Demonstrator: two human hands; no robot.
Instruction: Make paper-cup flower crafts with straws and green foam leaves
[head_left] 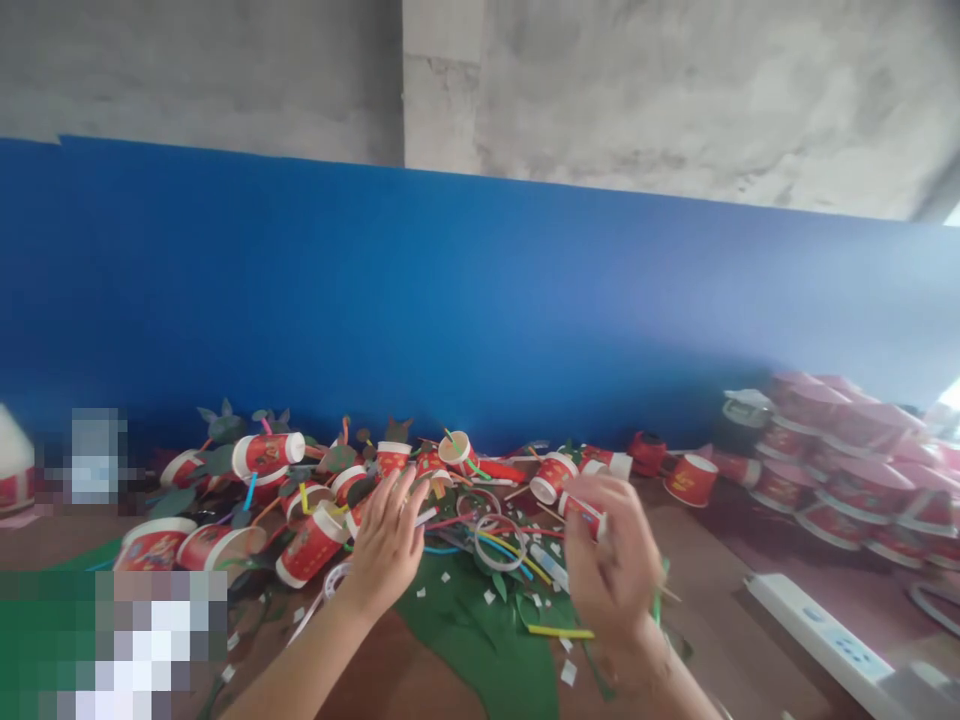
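Observation:
My left hand reaches over a heap of red paper cups, its fingers stretched out and nothing plainly held. A tilted red cup lies just left of it. My right hand is raised on the right side of the heap, blurred by motion; its fingers curl loosely, apart from the thumb, and no held thing shows. Another red cup shows behind its fingers. Between the hands lie a clear tape ring, a pale tube, a yellow strip and several thin coloured sticks.
Green paper and white scraps cover the table's middle. Rows of red cups with pink tops are stacked at the right, near a white power strip. A blue panel stands behind the heap. Areas at left are pixelated.

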